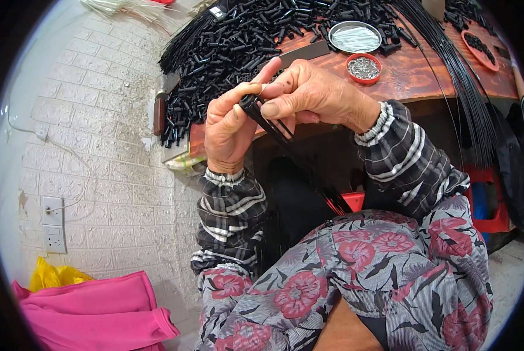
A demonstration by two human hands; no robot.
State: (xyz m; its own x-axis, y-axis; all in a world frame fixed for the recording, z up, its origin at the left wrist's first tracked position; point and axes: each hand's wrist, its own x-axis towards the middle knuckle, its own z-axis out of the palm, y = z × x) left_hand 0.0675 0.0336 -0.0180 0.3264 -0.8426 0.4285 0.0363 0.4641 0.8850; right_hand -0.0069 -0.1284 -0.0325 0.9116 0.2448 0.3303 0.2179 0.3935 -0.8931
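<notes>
My left hand (229, 120) is closed round the upper end of a black tubular part (248, 103), its fingertips and thumb near the part's round end. My right hand (329, 90) meets it there, thumb and index finger pinched together beside the left index finger. Something tiny may sit between those right fingertips, but it is too small to make out. From the tubular part, thin black rods (326, 193) slant down and right toward my lap. Both hands are raised in front of the near edge of the wooden table (408, 73).
Black plastic tubes (232, 47) lie heaped across the table. Behind my right hand are a round metal tray (330, 42) of pale thin pieces and a red bowl (364, 81) of small metal bits. A bundle of black rods (463, 88) overhangs at right. Pink cloth (98, 310) lies lower left.
</notes>
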